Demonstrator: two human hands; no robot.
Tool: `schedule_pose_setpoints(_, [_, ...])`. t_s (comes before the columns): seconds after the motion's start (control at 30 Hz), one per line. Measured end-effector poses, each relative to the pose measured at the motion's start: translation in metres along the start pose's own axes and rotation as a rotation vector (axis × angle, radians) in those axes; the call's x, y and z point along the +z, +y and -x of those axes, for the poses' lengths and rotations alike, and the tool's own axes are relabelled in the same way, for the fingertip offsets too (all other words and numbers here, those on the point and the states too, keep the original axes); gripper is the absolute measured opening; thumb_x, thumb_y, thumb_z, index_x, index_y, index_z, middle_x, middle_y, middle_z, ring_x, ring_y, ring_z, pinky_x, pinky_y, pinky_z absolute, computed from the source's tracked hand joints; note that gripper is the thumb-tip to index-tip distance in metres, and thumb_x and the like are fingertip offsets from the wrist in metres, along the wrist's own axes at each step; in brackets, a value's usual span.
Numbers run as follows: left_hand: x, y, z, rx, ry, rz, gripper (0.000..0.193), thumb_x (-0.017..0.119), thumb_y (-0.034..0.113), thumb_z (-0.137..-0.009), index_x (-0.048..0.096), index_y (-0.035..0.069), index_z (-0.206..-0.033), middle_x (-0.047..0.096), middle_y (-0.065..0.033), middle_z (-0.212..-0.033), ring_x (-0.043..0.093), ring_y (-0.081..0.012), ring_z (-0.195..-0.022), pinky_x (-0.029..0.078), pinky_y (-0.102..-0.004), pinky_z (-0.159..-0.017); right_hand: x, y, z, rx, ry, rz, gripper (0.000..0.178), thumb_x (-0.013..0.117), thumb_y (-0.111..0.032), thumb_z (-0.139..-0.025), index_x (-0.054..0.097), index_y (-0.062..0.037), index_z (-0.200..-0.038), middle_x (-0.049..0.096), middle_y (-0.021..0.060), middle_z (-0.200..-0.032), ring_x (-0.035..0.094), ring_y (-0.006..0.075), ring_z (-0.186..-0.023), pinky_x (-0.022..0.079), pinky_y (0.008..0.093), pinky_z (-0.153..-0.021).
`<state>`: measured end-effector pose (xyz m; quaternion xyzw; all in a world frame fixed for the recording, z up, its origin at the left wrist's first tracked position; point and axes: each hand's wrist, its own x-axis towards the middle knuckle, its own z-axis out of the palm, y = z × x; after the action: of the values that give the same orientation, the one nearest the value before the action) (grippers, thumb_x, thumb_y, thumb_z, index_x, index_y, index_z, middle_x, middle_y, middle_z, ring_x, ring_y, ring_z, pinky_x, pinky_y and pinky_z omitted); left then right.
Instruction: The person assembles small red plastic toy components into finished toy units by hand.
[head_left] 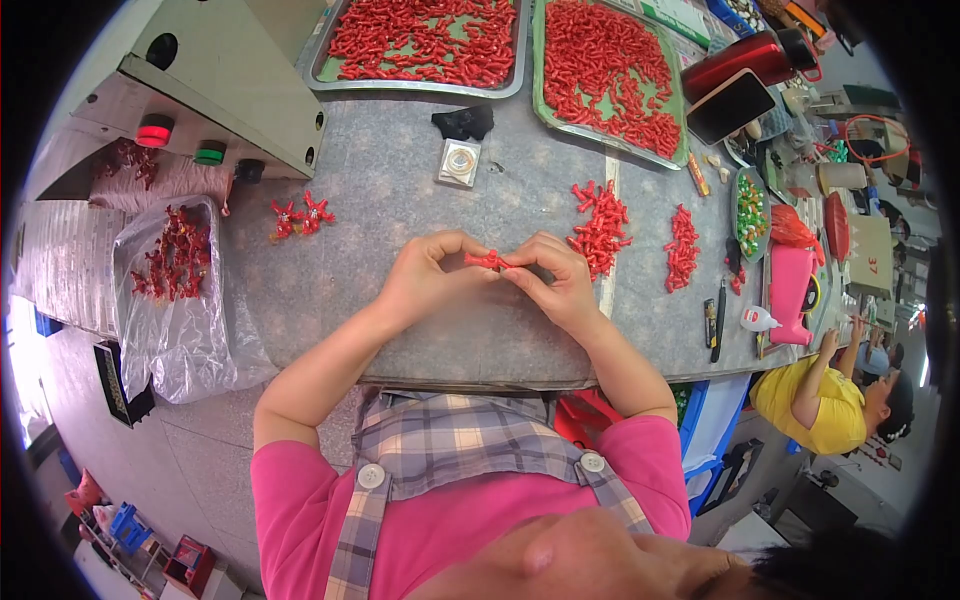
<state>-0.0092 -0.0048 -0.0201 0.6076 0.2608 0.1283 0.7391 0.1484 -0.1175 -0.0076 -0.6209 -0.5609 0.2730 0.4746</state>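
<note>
Above the near part of the grey table, my left hand point(425, 280) and my right hand point(557, 280) meet in a pinch. Between their fingertips is a small red moulded piece point(481, 260), partly covered by the fingers; both hands grip it. Just right of my right hand lies a loose pile of similar red pieces point(602, 228), and beyond it a smaller pile of red pieces point(682, 250). To the left sit a few assembled red figures point(300, 215). Further left, more red figures point(172, 255) rest in a clear plastic bag point(215, 335).
Two metal trays point(520, 75) of red pieces stand at the back. A grey machine point(225, 75) with red and green buttons fills the back left. At right are a phone point(732, 106), a glue bottle point(760, 319) and a pink boot-shaped object point(792, 290). A co-worker in yellow point(820, 405) sits beyond.
</note>
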Motion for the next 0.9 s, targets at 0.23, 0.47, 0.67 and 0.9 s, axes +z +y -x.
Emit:
schedule_pose_setpoints(0.23, [0.003, -0.002, 0.002, 0.114, 0.021, -0.053, 0.017, 0.069, 0.009, -0.071, 0.064, 0.003, -0.087, 0.064, -0.0029, -0.086, 0.059, -0.0098, -0.08, 0.046, -0.0239, -0.068, -0.003, -0.004, -0.001, -0.185, 0.031, 0.145, 0.017, 0.07, -0.008, -0.067, 0.063, -0.0039, -0.081, 0.06, 0.0063, -0.074, 0.055, 0.0216, -0.068, 0.042, 0.0301, -0.06])
schedule_pose_setpoints(0.47, [0.002, 0.011, 0.001, 0.801, 0.163, -0.566, 0.024, 0.069, 0.004, -0.062, 0.06, 0.007, -0.084, 0.063, -0.0074, -0.088, 0.061, -0.0234, -0.079, 0.048, -0.0301, -0.066, -0.002, -0.014, 0.001, -0.479, 0.163, 0.333, 0.025, 0.074, -0.01, -0.061, 0.064, -0.0077, -0.083, 0.058, 0.0029, -0.077, 0.054, 0.0202, -0.066, 0.042, 0.0296, -0.055])
schedule_pose_setpoints(0.67, [0.003, 0.012, 0.0, 0.913, 0.211, -0.628, 0.025, 0.069, 0.004, -0.059, 0.059, 0.008, -0.082, 0.064, -0.0067, -0.087, 0.061, -0.0226, -0.079, 0.048, -0.0298, -0.065, -0.001, -0.015, 0.002, -0.525, 0.193, 0.359, 0.027, 0.074, -0.011, -0.06, 0.064, -0.008, -0.085, 0.058, 0.0025, -0.076, 0.054, 0.0193, -0.065, 0.042, 0.0295, -0.055])
schedule_pose_setpoints(0.9, [0.005, 0.02, 0.004, 0.7, 0.285, -0.518, 0.024, 0.069, 0.0, -0.064, 0.059, 0.008, -0.084, 0.061, -0.0073, -0.093, 0.06, -0.0211, -0.078, 0.048, -0.0295, -0.065, -0.005, -0.015, -0.003, -0.436, 0.139, 0.368, 0.029, 0.075, -0.016, -0.061, 0.063, -0.0066, -0.086, 0.058, 0.0046, -0.076, 0.054, 0.0215, -0.065, 0.042, 0.0309, -0.056])
